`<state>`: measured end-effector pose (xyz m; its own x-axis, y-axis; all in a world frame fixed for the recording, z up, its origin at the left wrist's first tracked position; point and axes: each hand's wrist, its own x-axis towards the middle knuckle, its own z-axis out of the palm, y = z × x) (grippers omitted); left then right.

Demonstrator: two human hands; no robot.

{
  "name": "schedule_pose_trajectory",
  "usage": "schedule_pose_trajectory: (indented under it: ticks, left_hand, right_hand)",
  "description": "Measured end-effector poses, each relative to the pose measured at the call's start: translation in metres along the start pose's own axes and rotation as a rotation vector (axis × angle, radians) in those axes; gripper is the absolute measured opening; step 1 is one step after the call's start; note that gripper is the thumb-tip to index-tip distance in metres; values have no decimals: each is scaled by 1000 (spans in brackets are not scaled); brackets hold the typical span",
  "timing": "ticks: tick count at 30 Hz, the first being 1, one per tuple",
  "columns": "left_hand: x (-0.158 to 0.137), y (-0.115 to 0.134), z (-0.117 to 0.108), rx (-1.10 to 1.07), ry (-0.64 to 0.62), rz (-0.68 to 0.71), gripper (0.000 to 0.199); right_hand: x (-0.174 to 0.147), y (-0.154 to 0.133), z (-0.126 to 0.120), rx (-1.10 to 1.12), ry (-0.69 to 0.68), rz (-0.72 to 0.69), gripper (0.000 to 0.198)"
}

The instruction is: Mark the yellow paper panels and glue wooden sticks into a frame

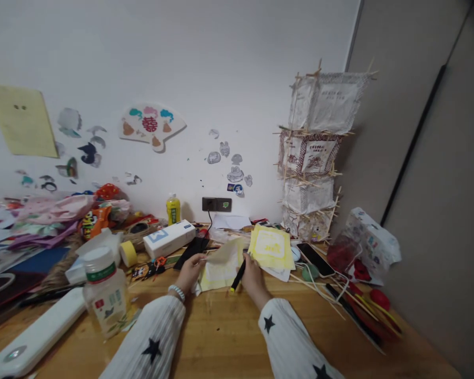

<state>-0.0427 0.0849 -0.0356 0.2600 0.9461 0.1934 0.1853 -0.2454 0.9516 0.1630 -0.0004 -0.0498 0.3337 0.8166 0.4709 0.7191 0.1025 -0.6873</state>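
Note:
My left hand (189, 273), with a striped band at the wrist, pinches the left edge of a thin pale-yellow sheet of paper (221, 269). That sheet is lifted and curled at the top, with its lower part near the wooden table. In my right hand (254, 279) is a black marker (239, 276), its yellow end pointing down and toward me. The fingers of this hand are also close to the sheet's right edge; whether they grip it I cannot tell. Just right of it lies a stack of papers topped by a sheet with yellow borders (272, 247).
A plastic jar (106, 295) and a white device (35, 337) stand at the left. Behind are a white box (169, 238), yellow tape (128, 253) and a yellow bottle (173, 209). At right are a phone (315, 259), cords and a tall stick-and-paper lantern (310, 158).

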Motion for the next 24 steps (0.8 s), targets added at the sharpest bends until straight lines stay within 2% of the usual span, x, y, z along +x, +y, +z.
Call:
schedule_pose_trajectory:
  ticks: [5, 10, 24]
  left_hand:
    - [1, -1, -1, -123, -89, -23, 32]
    - [5, -3, 6, -142, -99, -32, 32]
    - [15, -7, 19, 62, -28, -128, 33]
  right_hand:
    - [4, 8, 2, 104, 98, -14, 40]
    - [9, 11, -1, 124, 196, -43, 37]
    - [17, 5, -16, -239, 221, -39, 37]
